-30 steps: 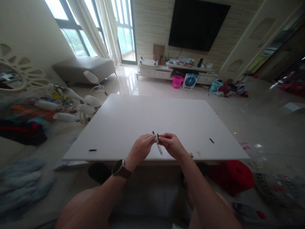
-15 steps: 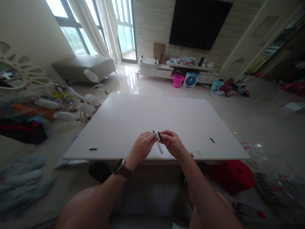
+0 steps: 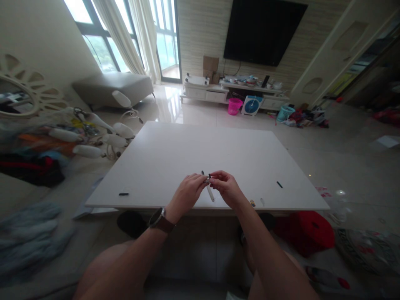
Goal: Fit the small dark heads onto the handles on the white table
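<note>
Both hands meet above the near middle of the white table [image 3: 200, 146]. My left hand [image 3: 189, 189], on the arm with a watch [image 3: 157, 217], is closed in a pinch on a small silvery piece [image 3: 207, 180]. Thumb and fingers of my right hand [image 3: 227, 187] pinch a small black piece [image 3: 209, 176] right against it. Both pieces are largely covered by fingers, and their kind cannot be made out. Below the hands is a slim tool [image 3: 211, 195] with a pale handle and a dark far end, seemingly lying on the tabletop.
A short black bar [image 3: 123, 194] lies at the table's left, a dark bar [image 3: 279, 184] at its right. Near the front edge are a small gold-coloured item [image 3: 252, 203] and a clear piece [image 3: 262, 201]. A white-shaded lamp [image 3: 114, 140] stands by the left edge.
The black piece in my right hand has tilted and shows less between the fingers. My right fingers have shifted slightly; my left hand keeps its pinch. The whole view has moved a little.
</note>
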